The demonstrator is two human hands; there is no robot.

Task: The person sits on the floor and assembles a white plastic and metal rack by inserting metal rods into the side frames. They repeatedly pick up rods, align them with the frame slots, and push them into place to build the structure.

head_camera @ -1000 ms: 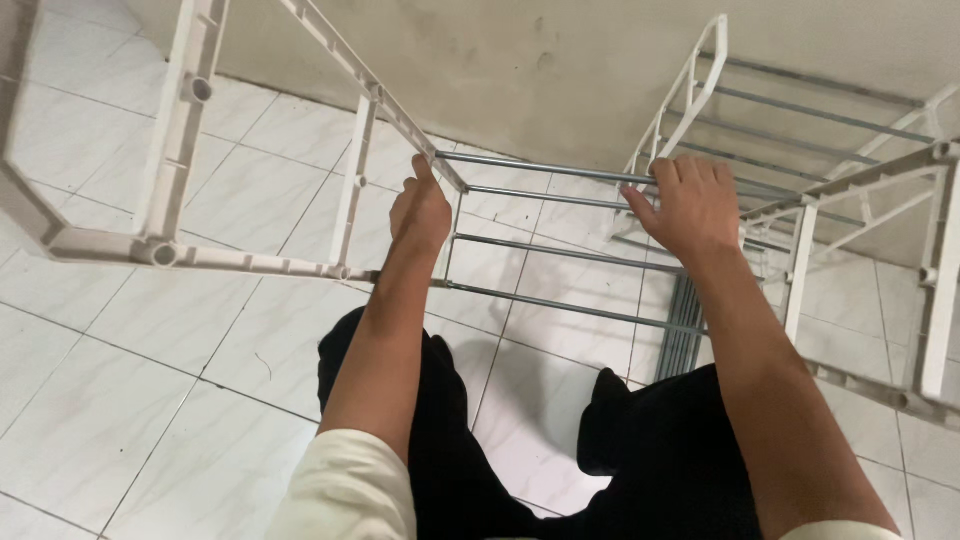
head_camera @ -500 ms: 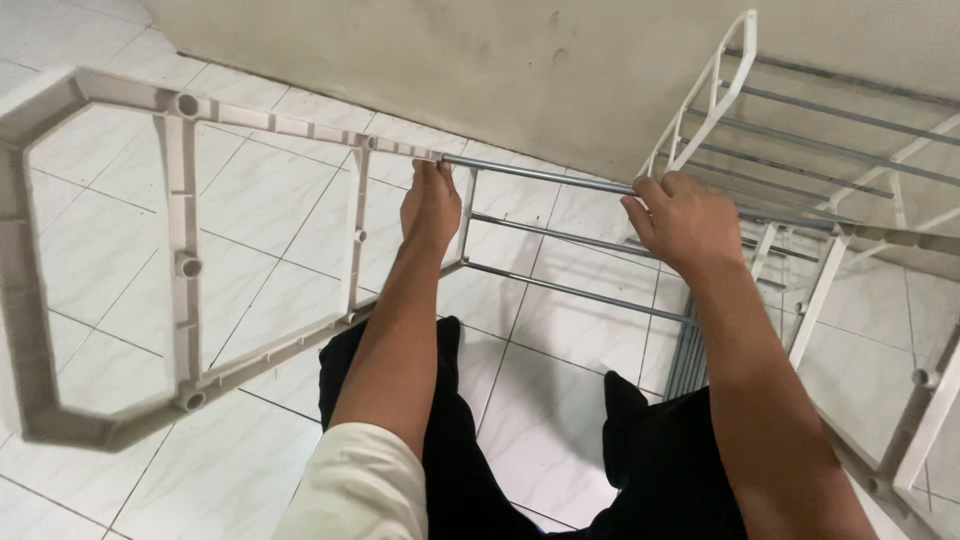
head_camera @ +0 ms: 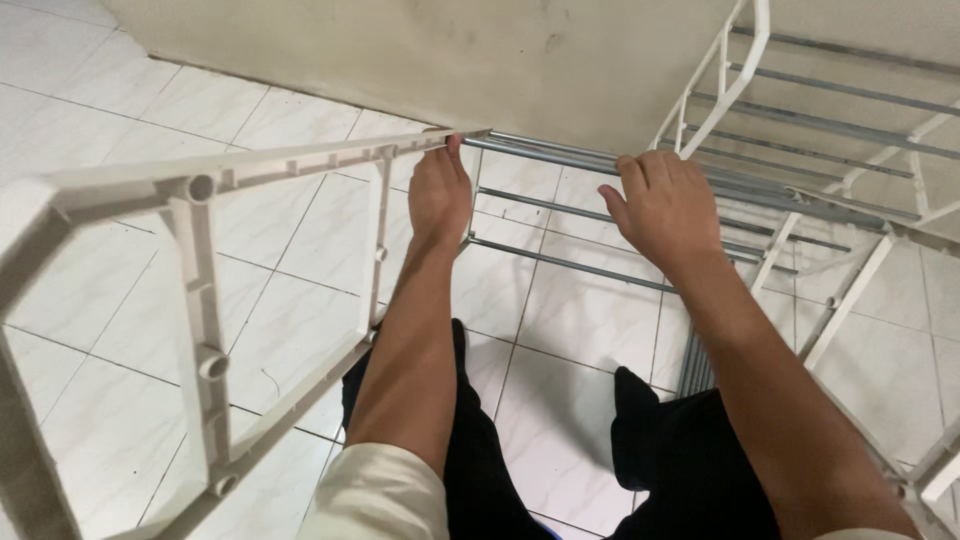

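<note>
A folding drying rack with white plastic frames and grey metal rods fills the head view. My left hand grips the top corner of the left white frame where it meets the rods. My right hand is closed over the upper grey rods of the rack's middle section. Both forearms reach forward from cream sleeves. The left frame swings out toward me, almost level. The right frame rises at the upper right with more rods across it.
White floor tiles lie below, meeting a beige wall just beyond the rack. My legs in black trousers stand under the rods. Rack struts slope down at the right.
The left white frame has swung down and toward me, from steeply upright to nearly level. Both hands kept their hold and sit slightly higher in view.
</note>
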